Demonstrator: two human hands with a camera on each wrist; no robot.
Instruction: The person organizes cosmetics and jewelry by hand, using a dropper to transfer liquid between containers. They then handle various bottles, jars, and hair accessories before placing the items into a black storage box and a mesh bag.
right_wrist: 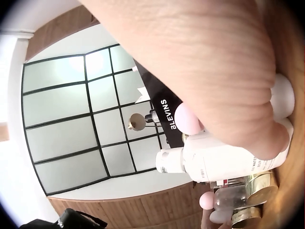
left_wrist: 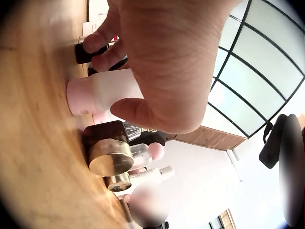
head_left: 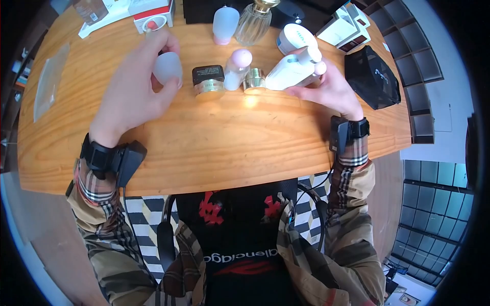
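Observation:
My left hand [head_left: 133, 81] holds a frosted squeeze bottle [left_wrist: 107, 90] standing on its pink cap, thumb on one side and fingers on the other. At the right, my right hand [head_left: 334, 92] grips a white pump-style bottle [head_left: 291, 71], thumb across its lower front. A pink round cap [right_wrist: 188, 118] shows between that bottle and the palm; the body beneath it is mostly hidden. Between the hands, from left to right, stand a dark-lidded gold jar [head_left: 208, 80], a clear bottle with a pink ball cap [head_left: 238, 69] and a small gold jar [head_left: 253, 80].
Behind stand another pink-capped squeeze bottle [head_left: 225, 24], a glass perfume bottle [head_left: 253, 24] and a white round jar [head_left: 295, 40]. A black pouch [head_left: 372, 79] and white boxes [head_left: 343, 28] are at right. A clear plastic sheet [head_left: 51, 84] lies at left.

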